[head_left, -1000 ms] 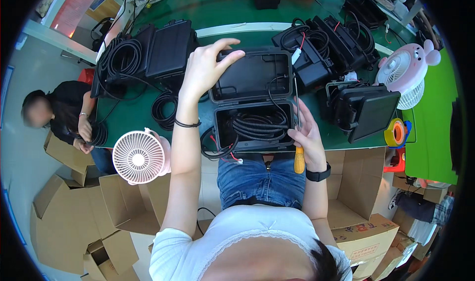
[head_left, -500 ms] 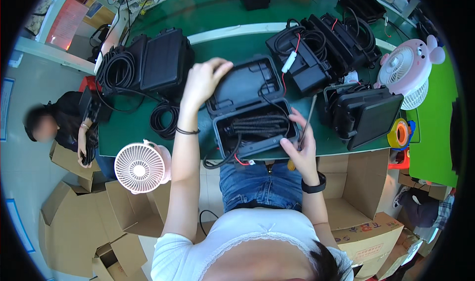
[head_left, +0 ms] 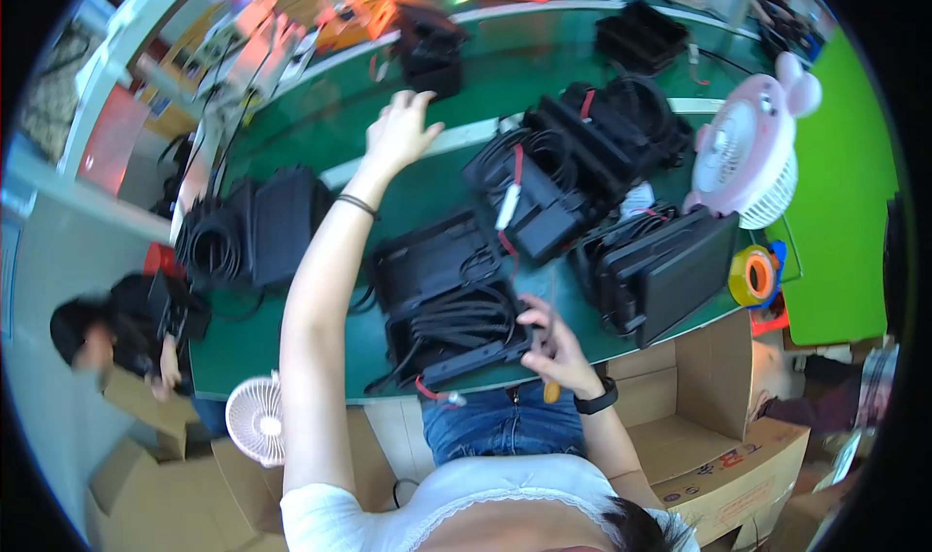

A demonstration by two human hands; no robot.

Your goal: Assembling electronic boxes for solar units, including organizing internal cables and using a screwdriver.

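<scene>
My left hand [head_left: 400,133] reaches over the green table with its fingers apart and holds nothing. A black open-topped box [head_left: 430,65] stands just beyond its fingertips, apart from them. By the near edge lies an open black plastic case [head_left: 437,263], its lid folded back and coiled black cable [head_left: 464,321] inside. My right hand [head_left: 558,350] is at the right wall of this case. It is closed on a screwdriver whose orange handle [head_left: 551,392] sticks out below the palm; the shaft is blurred. A red-and-white connector [head_left: 451,398] hangs over the case's front.
Black cases with coiled cables stand left [head_left: 283,224] and right [head_left: 670,270]. A pink fan [head_left: 746,149] and yellow tape roll [head_left: 752,276] are at the right. A white fan [head_left: 256,421] is beside my left arm. A co-worker [head_left: 136,319] sits at the left.
My left hand has left the case's lid and moved forward to the far box. My right hand keeps the screwdriver at the case's right side. The whole view has shifted and tilted.
</scene>
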